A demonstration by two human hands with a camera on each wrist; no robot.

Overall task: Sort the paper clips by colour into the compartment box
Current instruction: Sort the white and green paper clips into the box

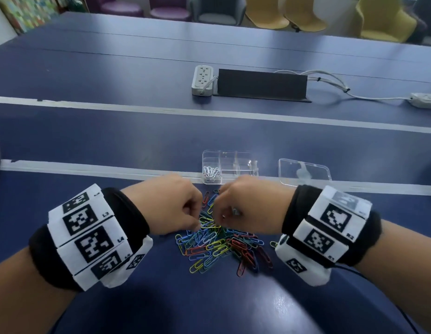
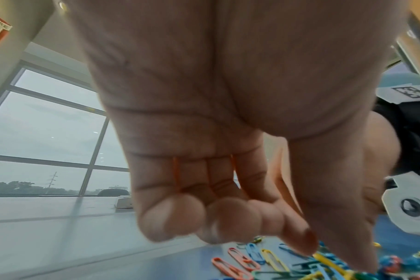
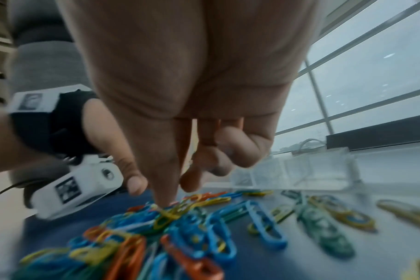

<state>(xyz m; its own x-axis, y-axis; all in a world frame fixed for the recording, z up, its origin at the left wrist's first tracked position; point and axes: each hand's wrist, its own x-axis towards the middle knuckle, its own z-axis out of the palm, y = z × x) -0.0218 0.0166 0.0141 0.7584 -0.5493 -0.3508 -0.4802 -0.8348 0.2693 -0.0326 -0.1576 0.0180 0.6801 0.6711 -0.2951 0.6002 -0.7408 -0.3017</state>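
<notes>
A heap of coloured paper clips [image 1: 221,244] lies on the blue table in front of me. Behind it stands the clear compartment box [image 1: 243,162]; its near-left compartment holds white clips [image 1: 211,172], and the other compartments look bare. My left hand [image 1: 197,224] reaches into the heap's left side. Three of its fingers are curled, and thumb and forefinger [image 2: 333,255] close on a yellow clip [image 2: 324,258]. My right hand [image 1: 218,220] is curled over the heap's far side. Its thumb tip [image 3: 164,202] touches the clips, with the forefinger a little above and nothing held.
The box's clear lid [image 1: 304,174] lies to the right of the box. Farther back are a black cable tray [image 1: 261,84], two power strips [image 1: 202,80] and white cables. Chairs stand beyond the table. White seams cross the tabletop.
</notes>
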